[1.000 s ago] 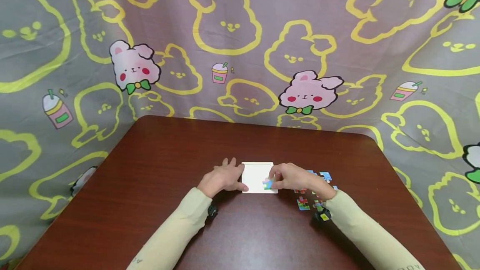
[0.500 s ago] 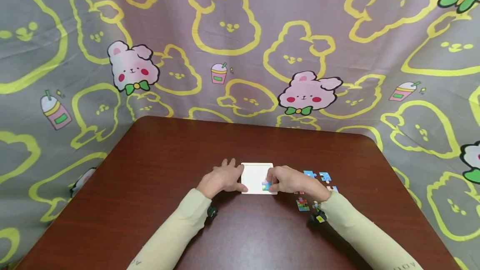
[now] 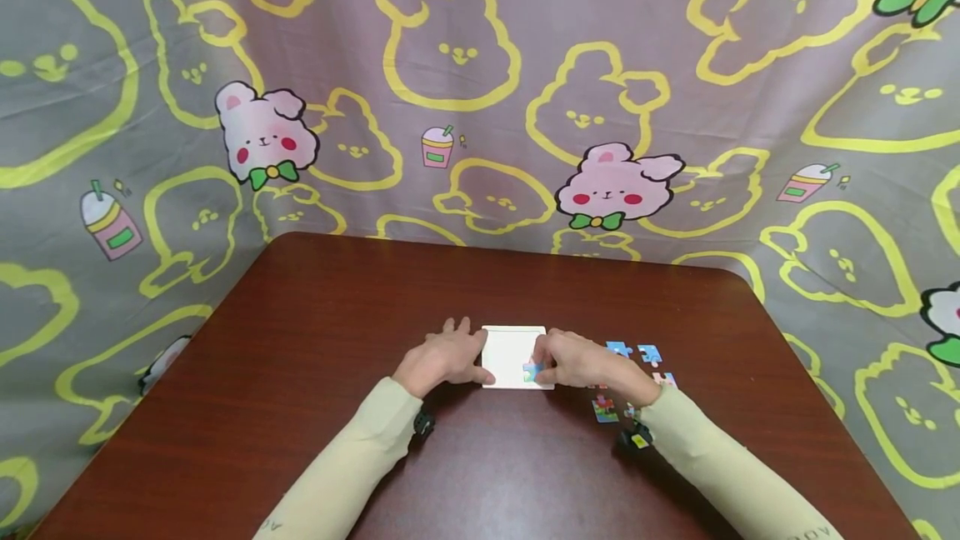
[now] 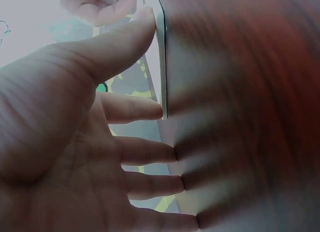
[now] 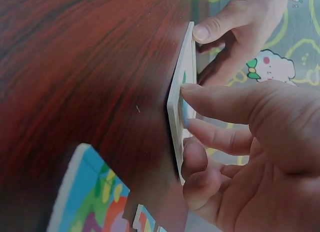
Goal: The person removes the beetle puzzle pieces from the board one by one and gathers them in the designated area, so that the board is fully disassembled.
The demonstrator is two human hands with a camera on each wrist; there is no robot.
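A small white puzzle tray [image 3: 507, 350] lies flat on the table. On its left side rests my left hand [image 3: 447, 354], with the thumb at the near corner and the index finger at the far one. The other fingers [image 4: 155, 182] are spread straight, their tips on the table. In the tray's near right corner is a colourful jigsaw piece [image 3: 529, 372]. My right hand [image 3: 577, 359] pinches this piece between thumb and index finger, its remaining fingers bent beside the tray's edge [image 5: 173, 111]. Part of the piece is hidden by the fingers.
Several loose jigsaw pieces lie right of the tray, among them a blue one [image 3: 649, 353] and a red and green one [image 3: 605, 410]. Some are partly covered by the right hand and wrist. A patterned curtain [image 3: 465, 132] hangs behind the brown table [image 3: 360, 290].
The right hand has shifted slightly left and lower with the piece, further into the tray's near right corner, then stayed nearly still. The left hand has kept its place.
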